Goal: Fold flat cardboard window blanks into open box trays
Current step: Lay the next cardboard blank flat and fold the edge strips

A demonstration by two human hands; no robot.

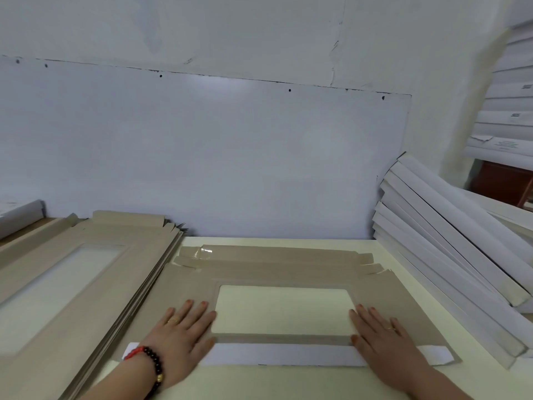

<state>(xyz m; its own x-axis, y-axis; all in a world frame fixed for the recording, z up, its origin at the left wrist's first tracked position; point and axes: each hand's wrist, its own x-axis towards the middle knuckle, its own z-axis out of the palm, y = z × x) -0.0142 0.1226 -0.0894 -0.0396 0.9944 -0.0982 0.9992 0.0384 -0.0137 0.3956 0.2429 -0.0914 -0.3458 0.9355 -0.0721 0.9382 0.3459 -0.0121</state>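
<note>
blank lies flat on the table, stack to its left; left hand and right hand press flat either side of its window, gripping nothing, so i'd crease the near flap evenly along the score.

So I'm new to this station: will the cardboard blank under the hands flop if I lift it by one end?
Probably somewhat. The blank is thin, with a big window cutout, so it likely sags. Its creased flaps may swing. It looks light.
</note>
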